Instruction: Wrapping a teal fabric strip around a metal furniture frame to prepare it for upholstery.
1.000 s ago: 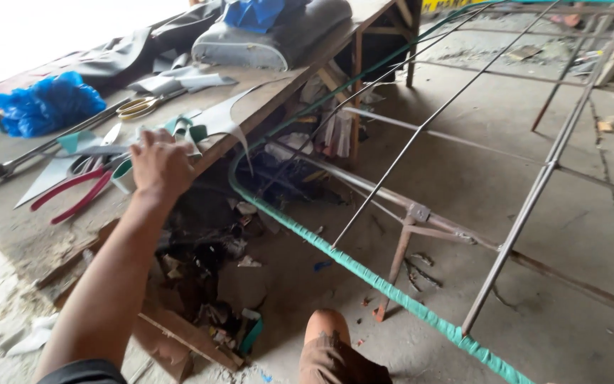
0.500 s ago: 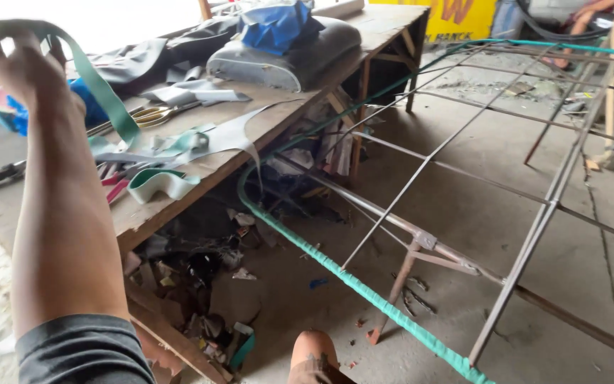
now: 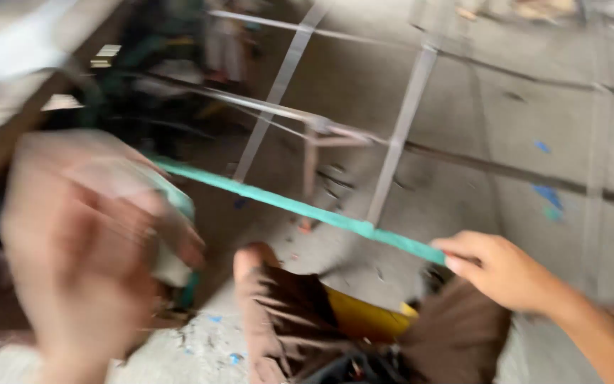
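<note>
No package, label, sign or screen can be made out in this blurred view. The only candidates are small blue flecks point(image 3: 547, 193) on the concrete floor point(image 3: 534, 107) at three o'clock, too smeared to tell.

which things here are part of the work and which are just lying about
In use:
- left hand, blurred, around a roll of green tape
- right hand, pinching the green tape strip
- metal frame

Lying about:
- workbench
- blue scraps on the floor
</note>
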